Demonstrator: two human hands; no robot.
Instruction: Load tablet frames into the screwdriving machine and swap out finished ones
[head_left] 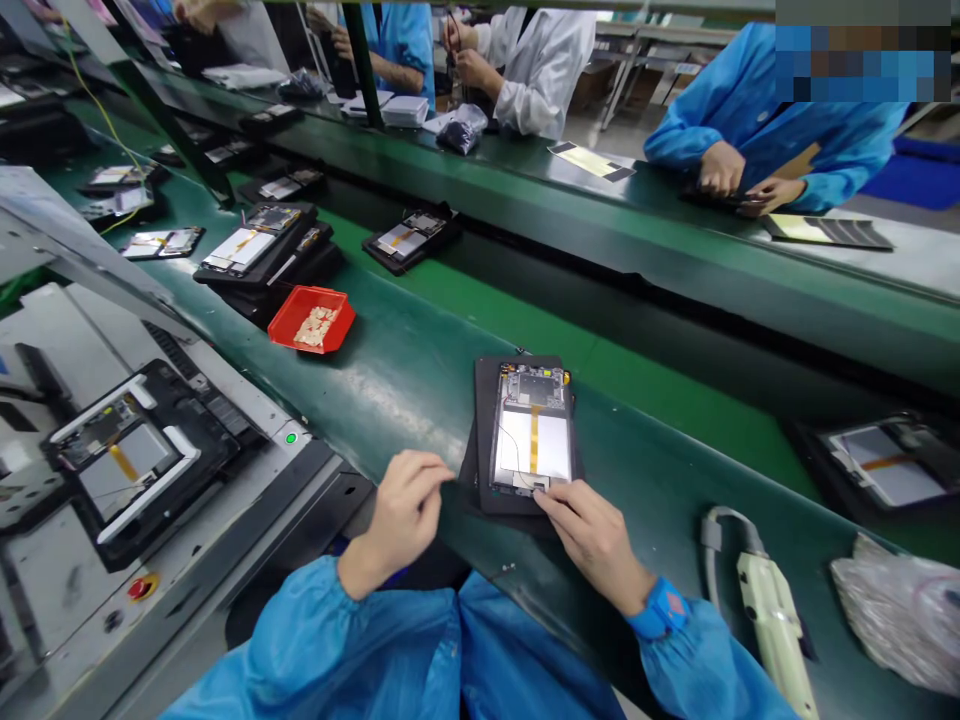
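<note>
An opened tablet (551, 445) lies on a black foam pad (486, 400) on the green bench before me. Its circuit board, silver battery with orange tape and a thin dark wire are exposed. My right hand (592, 530) reaches to the tablet's lower edge, fingertips pinched together at a small part there. Whatever is between those fingers is too small to make out. To the left of the pad, my left hand (405, 515) hovers apart from the tablet. Its fingers are loosely bent with the thumb apart, and nothing shows in them.
A red tray (337, 330) of small pale pieces and stacked opened tablets (244, 245) stand at left. A machine (277, 490) holds another tablet (135, 460). An electric screwdriver (772, 610) and plastic bag (892, 600) lie right. Co-workers sit across the green conveyor (600, 360).
</note>
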